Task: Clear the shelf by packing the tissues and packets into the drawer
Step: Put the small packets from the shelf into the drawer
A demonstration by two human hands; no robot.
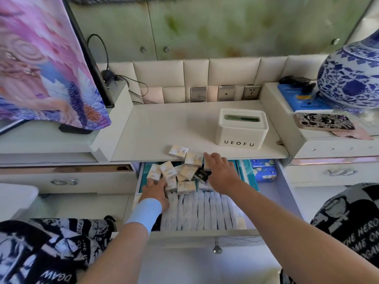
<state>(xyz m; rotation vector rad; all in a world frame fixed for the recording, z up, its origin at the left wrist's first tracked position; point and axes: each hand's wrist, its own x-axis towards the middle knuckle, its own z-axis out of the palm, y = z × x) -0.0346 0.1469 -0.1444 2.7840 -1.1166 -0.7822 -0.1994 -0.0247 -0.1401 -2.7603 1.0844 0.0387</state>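
White shelf [164, 124]: tissue box [242, 128] far right, two loose packets [185, 155] at near edge; open drawer [287, 193] below holds heaped packets [184, 177]; left hand [154, 194] among them, grasp indeterminable; right hand [220, 173] fingers released, touching the loose packets.

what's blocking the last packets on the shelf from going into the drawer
Nothing visible. The two packets lie at the shelf's front edge, just above the open drawer, right hand beside them.
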